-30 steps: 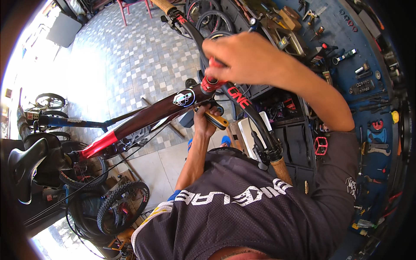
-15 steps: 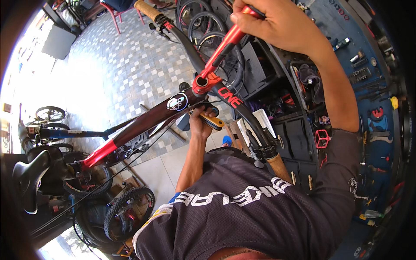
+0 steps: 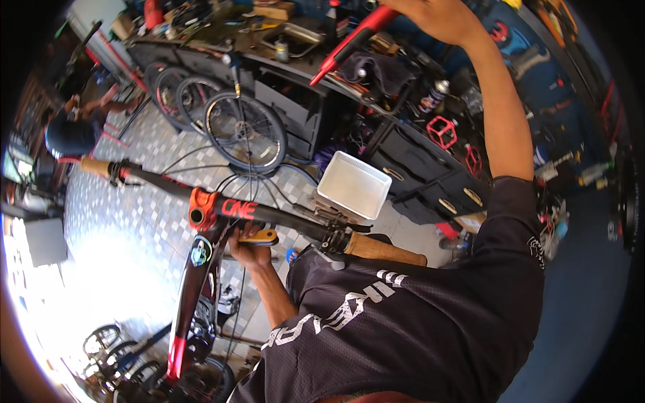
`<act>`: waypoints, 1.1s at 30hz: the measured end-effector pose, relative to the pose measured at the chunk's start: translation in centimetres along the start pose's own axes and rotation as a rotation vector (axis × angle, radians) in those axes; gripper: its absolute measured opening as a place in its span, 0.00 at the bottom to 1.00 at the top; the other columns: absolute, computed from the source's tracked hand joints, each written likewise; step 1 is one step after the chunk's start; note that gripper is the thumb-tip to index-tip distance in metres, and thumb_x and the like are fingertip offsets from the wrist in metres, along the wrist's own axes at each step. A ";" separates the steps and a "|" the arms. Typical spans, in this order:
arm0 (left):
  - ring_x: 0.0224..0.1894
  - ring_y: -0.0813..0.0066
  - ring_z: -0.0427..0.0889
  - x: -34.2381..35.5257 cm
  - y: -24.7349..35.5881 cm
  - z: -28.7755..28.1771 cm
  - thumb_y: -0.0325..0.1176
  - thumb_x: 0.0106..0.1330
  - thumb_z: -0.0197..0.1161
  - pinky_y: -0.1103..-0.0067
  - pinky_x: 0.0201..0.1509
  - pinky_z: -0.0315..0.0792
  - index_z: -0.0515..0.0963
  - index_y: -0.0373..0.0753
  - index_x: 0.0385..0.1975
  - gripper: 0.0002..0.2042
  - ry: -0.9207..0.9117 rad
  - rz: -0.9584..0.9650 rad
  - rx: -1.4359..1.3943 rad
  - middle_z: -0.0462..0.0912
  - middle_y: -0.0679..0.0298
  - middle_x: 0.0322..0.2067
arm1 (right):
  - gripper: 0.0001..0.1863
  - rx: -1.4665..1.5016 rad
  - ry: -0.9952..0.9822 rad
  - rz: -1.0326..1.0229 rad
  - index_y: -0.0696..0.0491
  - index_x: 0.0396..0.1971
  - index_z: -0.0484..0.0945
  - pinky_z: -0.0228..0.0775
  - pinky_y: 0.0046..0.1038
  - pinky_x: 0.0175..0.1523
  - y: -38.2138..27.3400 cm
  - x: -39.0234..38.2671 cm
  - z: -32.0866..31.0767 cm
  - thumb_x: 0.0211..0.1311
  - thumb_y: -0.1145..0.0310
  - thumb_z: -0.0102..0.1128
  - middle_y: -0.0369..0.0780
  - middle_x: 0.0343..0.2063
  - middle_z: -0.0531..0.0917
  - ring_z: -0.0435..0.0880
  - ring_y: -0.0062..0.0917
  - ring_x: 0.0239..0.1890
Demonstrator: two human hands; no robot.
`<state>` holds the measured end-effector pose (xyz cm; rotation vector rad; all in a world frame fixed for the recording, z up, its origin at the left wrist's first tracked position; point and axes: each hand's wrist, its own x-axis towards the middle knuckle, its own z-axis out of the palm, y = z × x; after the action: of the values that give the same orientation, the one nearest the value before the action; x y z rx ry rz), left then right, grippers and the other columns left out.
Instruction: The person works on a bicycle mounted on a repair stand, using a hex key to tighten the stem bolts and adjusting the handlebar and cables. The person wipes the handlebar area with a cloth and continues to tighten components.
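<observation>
My right hand (image 3: 445,19) is closed around a long red tool (image 3: 324,72) with a black grip section and a tapered tip. The tool is raised at the top, to the right of the bike and apart from it. Below the handlebar (image 3: 277,220), my left hand (image 3: 248,251) grips a yellow-and-black hand tool (image 3: 261,238); some fingers are hidden behind the bar. Orange-red in colour, the stem (image 3: 204,209) clamps the bar and shows a round open hole on top. The dark frame (image 3: 193,285), red at its lower end, runs down from it.
A white tray (image 3: 355,183) stands beyond the right cork grip (image 3: 384,248). Bicycle wheels (image 3: 243,133) lean by a cluttered workbench (image 3: 306,64). Red pedals (image 3: 442,132) lie near black drawers (image 3: 420,171). Another person (image 3: 70,134) is at the far left.
The red tool's tip has left the stem and moved up and right with my right hand. My view has turned right. My left hand still holds the yellow-and-black tool.
</observation>
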<state>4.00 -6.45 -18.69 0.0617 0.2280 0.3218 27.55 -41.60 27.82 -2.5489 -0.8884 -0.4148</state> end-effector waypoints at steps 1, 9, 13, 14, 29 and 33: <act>0.29 0.78 0.68 -0.2 0.5 -0.4 0.25 0.67 0.62 0.79 0.36 0.71 0.74 0.38 0.37 0.04 0.023 0.023 0.015 0.68 0.68 0.25 | 0.18 -0.067 0.012 0.055 0.59 0.29 0.83 0.66 0.32 0.32 2.6 -0.9 -0.5 0.72 0.58 0.61 0.40 0.18 0.79 0.76 0.23 0.23; 0.31 0.79 0.73 -1.5 0.4 1.6 0.34 0.69 0.61 0.78 0.43 0.74 0.79 0.39 0.48 0.11 0.061 0.007 0.173 0.72 0.74 0.27 | 0.29 -0.155 0.273 0.517 0.56 0.42 0.85 0.73 0.37 0.44 23.2 -13.1 -2.4 0.71 0.42 0.57 0.45 0.29 0.86 0.87 0.33 0.37; 0.29 0.79 0.74 -1.3 0.5 1.5 0.31 0.68 0.60 0.78 0.43 0.76 0.79 0.34 0.55 0.17 0.092 0.017 0.130 0.76 0.70 0.26 | 0.33 -0.092 0.270 0.779 0.60 0.39 0.84 0.73 0.35 0.43 28.3 -18.1 0.3 0.71 0.39 0.54 0.43 0.27 0.85 0.86 0.32 0.34; 0.29 0.79 0.74 -1.2 0.2 2.2 0.30 0.67 0.59 0.78 0.43 0.76 0.75 0.31 0.59 0.21 0.065 0.000 0.111 0.76 0.70 0.26 | 0.32 -0.057 0.274 0.854 0.59 0.38 0.84 0.74 0.35 0.42 28.7 -19.2 1.4 0.71 0.39 0.53 0.42 0.27 0.86 0.86 0.32 0.33; 0.32 0.80 0.81 -0.3 1.0 0.7 0.28 0.66 0.55 0.70 0.55 0.81 0.67 0.31 0.71 0.30 -0.090 -0.102 0.059 0.83 0.64 0.31 | 0.19 0.080 0.615 0.889 0.54 0.55 0.68 0.77 0.45 0.51 32.6 -26.5 27.3 0.76 0.58 0.57 0.52 0.44 0.82 0.86 0.46 0.48; 0.39 0.72 0.86 -0.9 2.0 -0.1 0.30 0.66 0.56 0.60 0.66 0.77 0.66 0.32 0.72 0.32 -0.087 -0.046 0.148 0.88 0.58 0.39 | 0.22 -0.198 0.349 0.917 0.48 0.61 0.69 0.76 0.51 0.55 28.0 -23.8 31.3 0.74 0.55 0.60 0.50 0.55 0.77 0.81 0.48 0.55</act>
<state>2.54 -4.83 -18.44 0.2154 0.1661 0.2553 32.07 -59.33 -16.84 -2.6017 0.4737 -0.6219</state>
